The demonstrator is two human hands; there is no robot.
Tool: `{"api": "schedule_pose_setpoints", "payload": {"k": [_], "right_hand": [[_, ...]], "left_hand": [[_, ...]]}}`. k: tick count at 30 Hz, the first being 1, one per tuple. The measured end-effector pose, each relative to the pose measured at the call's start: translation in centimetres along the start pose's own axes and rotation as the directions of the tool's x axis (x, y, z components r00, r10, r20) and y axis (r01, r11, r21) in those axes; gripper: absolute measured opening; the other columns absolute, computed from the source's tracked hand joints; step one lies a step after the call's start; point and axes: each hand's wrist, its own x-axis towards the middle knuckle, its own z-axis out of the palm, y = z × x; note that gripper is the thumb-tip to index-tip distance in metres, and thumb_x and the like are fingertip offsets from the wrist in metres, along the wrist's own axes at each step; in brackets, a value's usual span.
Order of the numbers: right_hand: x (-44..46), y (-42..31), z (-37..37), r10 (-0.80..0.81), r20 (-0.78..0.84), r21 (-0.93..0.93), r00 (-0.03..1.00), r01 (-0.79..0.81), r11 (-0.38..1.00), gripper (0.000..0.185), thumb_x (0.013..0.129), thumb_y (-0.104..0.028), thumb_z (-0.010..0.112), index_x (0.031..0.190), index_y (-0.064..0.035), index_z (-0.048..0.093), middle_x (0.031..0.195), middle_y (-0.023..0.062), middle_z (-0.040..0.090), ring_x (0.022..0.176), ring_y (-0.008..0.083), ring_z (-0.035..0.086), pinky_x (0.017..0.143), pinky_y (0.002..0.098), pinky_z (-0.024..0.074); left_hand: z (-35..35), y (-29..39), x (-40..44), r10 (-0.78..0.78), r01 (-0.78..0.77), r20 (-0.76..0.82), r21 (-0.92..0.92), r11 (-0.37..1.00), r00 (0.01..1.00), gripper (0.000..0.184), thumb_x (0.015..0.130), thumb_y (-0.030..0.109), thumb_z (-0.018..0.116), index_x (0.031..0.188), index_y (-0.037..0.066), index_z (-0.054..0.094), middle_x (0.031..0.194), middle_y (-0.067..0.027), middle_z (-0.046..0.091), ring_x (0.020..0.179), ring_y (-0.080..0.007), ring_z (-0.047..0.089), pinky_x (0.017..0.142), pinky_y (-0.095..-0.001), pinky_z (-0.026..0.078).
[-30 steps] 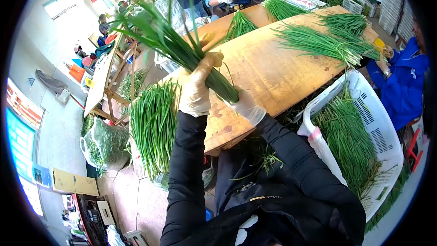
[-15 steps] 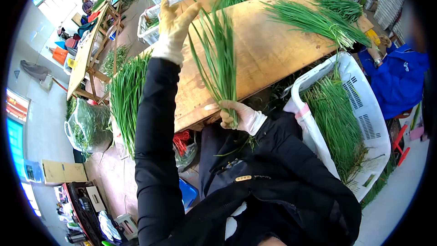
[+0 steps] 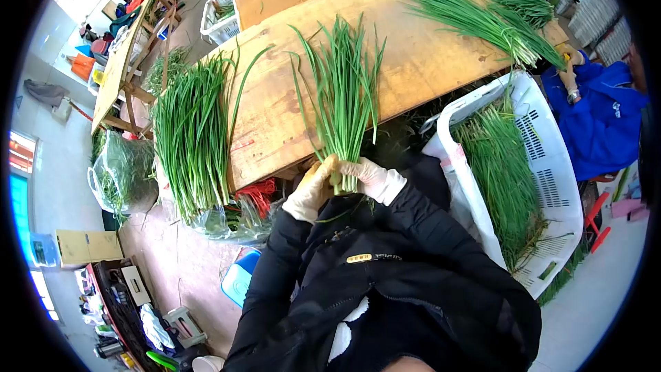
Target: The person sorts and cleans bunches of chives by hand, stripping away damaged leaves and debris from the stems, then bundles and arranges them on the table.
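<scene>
A bunch of garlic chives (image 3: 344, 96) stands in front of me, its green leaves fanning up over the wooden table's near edge. My right hand (image 3: 375, 180), in a pale glove, is closed around the stems near their cut ends. My left hand (image 3: 313, 187), in a glove with yellowish fingers, meets it from the other side, its fingers closed against the same stems. Part of the left fingertips is hidden behind the stalks. A larger pile of garlic chives (image 3: 196, 131) lies at the table's left end, with stems hanging over the edge.
More chives (image 3: 475, 21) lie on the wooden table (image 3: 275, 117) at the far right. To my right is a white crate (image 3: 561, 186) with loose greens. Red ties (image 3: 258, 196) hang below the table edge. A person in blue (image 3: 595, 117) works at the right.
My left hand has come down from its raised, open position above the table to the base of the bunch. The bunch's leaves have spread wider, and my view has shifted slightly.
</scene>
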Motion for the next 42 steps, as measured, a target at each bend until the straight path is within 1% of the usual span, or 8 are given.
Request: {"api": "schedule_pose_setpoints", "payload": {"k": [5,8,11,15,23,33,36,42], "right_hand": [[-2.2,-1.9,-1.9,-0.004,-0.011,-0.661,1.0,-0.005,0.75,0.067,0.069,-0.053,0.065,0.11,-0.0029,0.049,0.092,0.0087,0.058,0.088,0.0162,0.053,0.076,0.0288,0.0422],[-3.1,-2.8,-3.1,-0.049,0.054,-0.959,0.997,0.066,0.276,0.061,0.073,-0.052,0.061,0.103,0.0006,0.054,0.094,0.0111,0.058,0.09,0.0241,0.053,0.081,0.0325,0.0407],[-5.2,-5.0,-4.1,0.046,-0.008,-0.67,0.999,-0.04,0.742,0.045,0.08,-0.045,0.056,0.102,-0.0047,0.058,0.095,0.008,0.06,0.088,0.0164,0.055,0.075,0.0267,0.0426],[-5.1,-6.9,-5.3,-0.208,-0.41,-0.688,0.888,-0.152,0.71,0.061,0.08,-0.061,0.042,0.095,-0.0044,0.058,0.072,0.0027,0.059,0.069,0.0103,0.054,0.064,0.0215,0.0412],[-3.4,-5.2,-3.7,-0.568,-0.415,-0.753,0.71,0.083,0.653,0.02,0.086,-0.019,0.052,0.075,-0.002,0.054,0.057,0.0008,0.052,0.048,0.0072,0.046,0.046,0.0218,0.0375],[-1.2,-4.9,-4.0,-0.297,-0.464,-0.549,0.834,-0.008,0.836,0.036,0.084,-0.039,0.053,0.077,-0.0038,0.054,0.059,0.0021,0.055,0.05,0.007,0.046,0.045,0.0216,0.0362],[-2.2,-5.2,-3.1,-0.451,-0.466,-0.693,0.761,0.004,0.721,0.034,0.086,-0.035,0.051,0.076,-0.0024,0.056,0.059,0.0044,0.056,0.05,0.0081,0.049,0.045,0.0237,0.0377],[-5.5,-2.7,0.3,-0.357,0.081,-0.934,0.93,-0.054,-0.353,0.037,0.086,-0.035,0.04,0.073,-0.0046,0.055,0.059,0.0133,0.057,0.057,0.0326,0.056,0.053,0.0425,0.0432]], "left_hand": [[-0.5,-2.7,2.4,-0.199,0.212,0.147,-0.077,0.974,0.969,0.051,0.074,0.038,0.065,0.114,0.011,0.049,0.107,0.0005,0.054,0.103,-0.0162,0.048,0.085,-0.0448,0.039],[1.6,-3.1,3.7,-0.045,0.076,0.259,-0.109,0.991,0.965,0.041,0.078,0.017,0.063,0.114,0.004,0.051,0.106,-0.0056,0.056,0.097,-0.017,0.053,0.084,-0.0325,0.043],[1.5,-3.7,4.3,-0.05,0.096,0.228,-0.197,0.976,0.973,0.031,0.079,0.008,0.06,0.109,0.001,0.055,0.102,-0.0077,0.059,0.09,-0.0159,0.056,0.079,-0.0264,0.045],[2.5,-3.0,3.5,-0.139,0.187,0.176,-0.29,0.939,0.974,0.032,0.078,0.009,0.059,0.109,0.002,0.052,0.109,-0.0106,0.056,0.085,-0.014,0.057,0.072,-0.0221,0.047],[1.7,-3.3,4.0,-0.071,0.155,0.249,-0.338,0.928,0.966,0.039,0.08,0.014,0.061,0.116,0.007,0.048,0.107,-0.0126,0.057,0.067,-0.009,0.054,0.055,-0.0171,0.046],[2.6,-3.2,3.5,-0.081,0.098,0.072,-0.283,0.954,0.994,0.034,0.08,0.012,0.061,0.111,0.003,0.053,0.078,0.0003,0.055,0.057,-0.0064,0.048,0.049,-0.0172,0.041],[2.3,-2.5,3.0,-0.07,0.094,0.102,-0.255,0.962,0.992,0.032,0.081,0.014,0.06,0.111,0.005,0.054,0.072,0.0046,0.051,0.057,-0.0047,0.047,0.05,-0.0172,0.041],[3.2,-4.0,3.9,0.006,0.04,0.144,-0.318,0.947,0.99,0.032,0.08,0.019,0.061,0.108,0.004,0.056,0.099,-0.0082,0.061,0.087,-0.0188,0.058,0.072,-0.0329,0.049]]}}
